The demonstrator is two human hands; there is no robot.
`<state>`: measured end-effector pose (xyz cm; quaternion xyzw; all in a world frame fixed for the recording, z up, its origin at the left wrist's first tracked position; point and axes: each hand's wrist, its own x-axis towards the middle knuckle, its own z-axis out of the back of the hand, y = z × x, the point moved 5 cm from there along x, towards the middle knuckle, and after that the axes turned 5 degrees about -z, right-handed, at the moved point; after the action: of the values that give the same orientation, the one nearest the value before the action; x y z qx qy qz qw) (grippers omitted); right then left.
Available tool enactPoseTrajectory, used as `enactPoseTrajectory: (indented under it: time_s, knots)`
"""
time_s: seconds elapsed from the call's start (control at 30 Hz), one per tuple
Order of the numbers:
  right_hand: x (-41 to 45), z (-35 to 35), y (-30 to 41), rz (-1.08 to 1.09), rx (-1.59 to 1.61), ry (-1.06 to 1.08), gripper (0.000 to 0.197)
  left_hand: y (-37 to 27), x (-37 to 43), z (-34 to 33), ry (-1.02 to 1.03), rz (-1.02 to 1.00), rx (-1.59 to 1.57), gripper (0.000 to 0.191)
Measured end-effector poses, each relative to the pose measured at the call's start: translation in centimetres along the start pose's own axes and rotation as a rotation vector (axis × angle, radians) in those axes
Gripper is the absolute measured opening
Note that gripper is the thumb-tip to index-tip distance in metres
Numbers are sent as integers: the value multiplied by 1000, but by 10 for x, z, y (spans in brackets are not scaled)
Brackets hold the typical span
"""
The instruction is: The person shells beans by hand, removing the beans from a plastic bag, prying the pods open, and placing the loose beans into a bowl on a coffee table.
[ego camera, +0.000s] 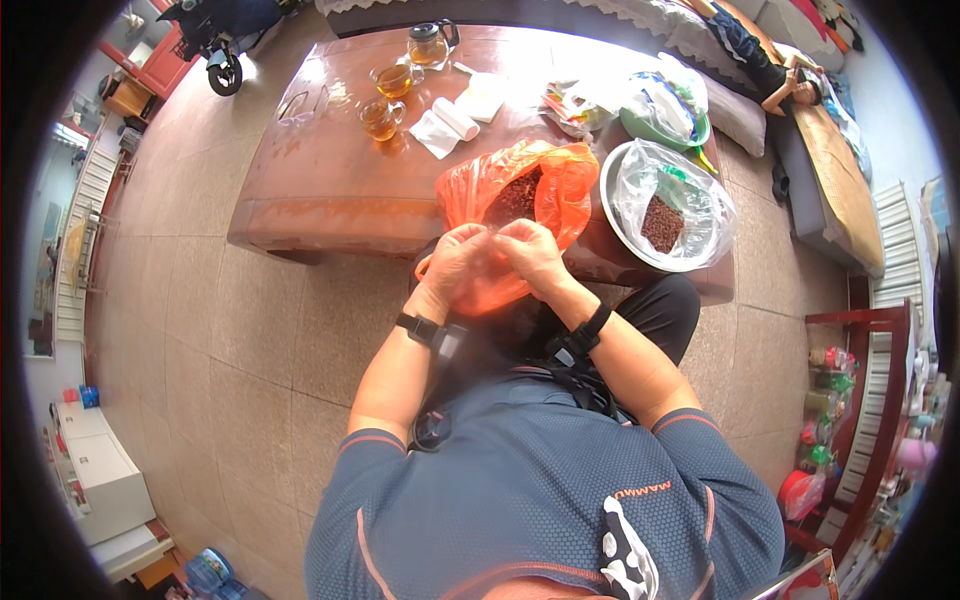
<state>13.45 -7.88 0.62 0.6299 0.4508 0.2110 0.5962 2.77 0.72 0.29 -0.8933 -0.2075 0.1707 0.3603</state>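
Observation:
My left hand [459, 259] and my right hand [531, 255] meet at the fingertips over the near side of an orange plastic bag [474, 184]. Both hands have bent, pinching fingers; whatever lies between them is too small to make out. The bag gapes at the table's near edge and holds dark reddish-brown dried pieces [519, 196]. To its right, a white basin [611, 191] is lined with a clear plastic bag [709, 210], in which a heap of similar small dark pieces [662, 225] lies.
On the wooden table [337, 165] stand two glass cups of tea [381, 120], a glass teapot [429, 46], a tissue roll [455, 120] and a green basin [701, 135] with plastic bags. Another person [776, 86] lies on the sofa at upper right.

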Motion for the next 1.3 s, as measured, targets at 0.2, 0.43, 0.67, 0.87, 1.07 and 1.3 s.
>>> enactPoseTrajectory:
  time_s: [0.2,0.43,0.67,0.87,1.07,1.3]
  knots:
    - [-9,-6,5,-90,96,43,11,-3,-1,-5,9,16,-11,11]
    - [-10,2,1,-278,291,77,5,2,3,5,-23,13,15,11]
    - [-5,3,-5,-310,400,116,6,4,4,8,-7,12,9,10]
    - [-5,-8,9,-162,148,76,12,2,2,4,-19,11,10,9]
    - [0,-3,5,-94,27,57,12,-1,1,-3,-11,14,30,9]
    - [0,-3,-2,-42,51,62,14,0,1,-3,-3,8,55,10]
